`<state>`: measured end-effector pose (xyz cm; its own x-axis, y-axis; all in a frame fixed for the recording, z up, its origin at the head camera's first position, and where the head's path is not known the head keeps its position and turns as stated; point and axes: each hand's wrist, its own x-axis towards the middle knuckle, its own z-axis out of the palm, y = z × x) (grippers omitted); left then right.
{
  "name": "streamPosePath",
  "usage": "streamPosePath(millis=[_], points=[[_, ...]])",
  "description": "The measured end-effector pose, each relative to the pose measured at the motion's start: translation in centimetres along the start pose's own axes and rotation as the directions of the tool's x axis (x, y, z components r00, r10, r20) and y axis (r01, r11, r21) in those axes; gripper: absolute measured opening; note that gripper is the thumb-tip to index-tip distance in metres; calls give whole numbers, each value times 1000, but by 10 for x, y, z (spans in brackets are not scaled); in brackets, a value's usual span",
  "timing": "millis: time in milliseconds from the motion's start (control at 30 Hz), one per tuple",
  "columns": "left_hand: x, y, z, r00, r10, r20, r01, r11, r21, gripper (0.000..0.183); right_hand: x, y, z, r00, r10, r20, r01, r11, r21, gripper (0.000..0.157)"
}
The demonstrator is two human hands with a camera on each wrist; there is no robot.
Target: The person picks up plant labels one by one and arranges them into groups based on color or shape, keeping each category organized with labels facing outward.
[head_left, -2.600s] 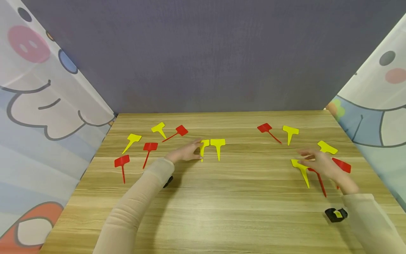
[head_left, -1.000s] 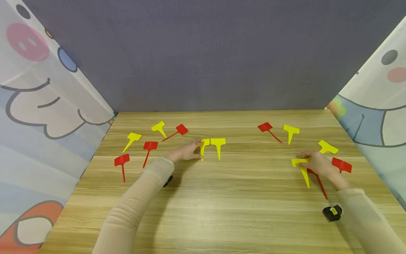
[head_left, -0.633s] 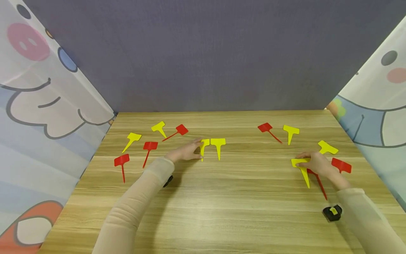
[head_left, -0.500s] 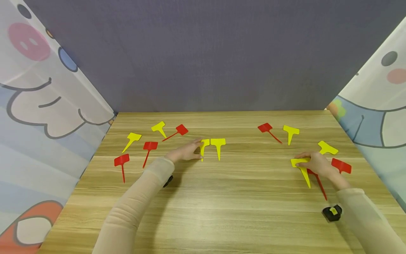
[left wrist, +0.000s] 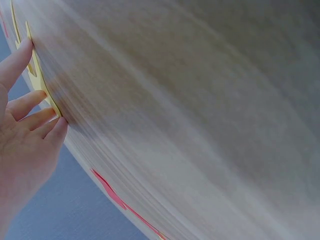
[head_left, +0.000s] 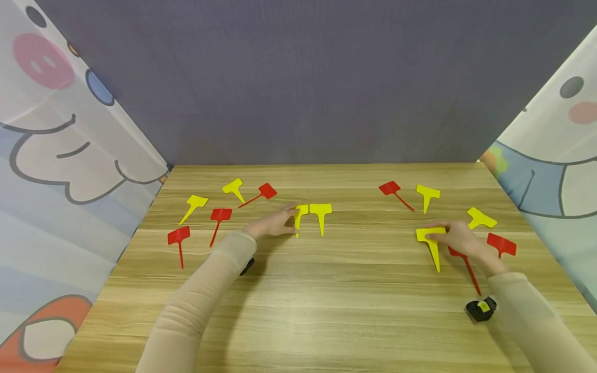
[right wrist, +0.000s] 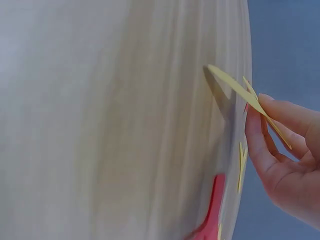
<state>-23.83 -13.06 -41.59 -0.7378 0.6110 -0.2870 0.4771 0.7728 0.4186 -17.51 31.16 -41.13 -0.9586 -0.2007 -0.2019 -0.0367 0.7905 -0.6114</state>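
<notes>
My left hand (head_left: 276,223) rests over a yellow T-shaped plant label (head_left: 302,210) lying mid-table. In the left wrist view its extended fingers touch the label's (left wrist: 36,80) head, with the thumb by the stem. A second yellow label (head_left: 321,209) lies just right of that one, heads nearly meeting. My right hand (head_left: 459,239) pinches another yellow plant label (head_left: 434,253) by its head, thumb on the near face. In the right wrist view this label (right wrist: 232,84) is tilted, and its pointed stem casts a shadow on the wood.
Red labels (head_left: 221,214) and yellow labels (head_left: 197,201) lie scattered at the left. More lie at the right, among them a red label (head_left: 471,272) beside my right hand and a yellow one (head_left: 482,218) behind it. A grey panel (head_left: 317,83) borders the table's (head_left: 326,311) far edge.
My right hand came down onto the yellow label, took hold of its head and has moved it slightly left, off the red label beside it. My left hand has stayed put.
</notes>
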Motion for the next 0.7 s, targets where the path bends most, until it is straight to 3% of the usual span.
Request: streamPosePath(millis=[700], points=[[1,-1,0,1000,1,-11,-1,1000,11,65,36,-45,16,998,-43,34,40,994,103,38]])
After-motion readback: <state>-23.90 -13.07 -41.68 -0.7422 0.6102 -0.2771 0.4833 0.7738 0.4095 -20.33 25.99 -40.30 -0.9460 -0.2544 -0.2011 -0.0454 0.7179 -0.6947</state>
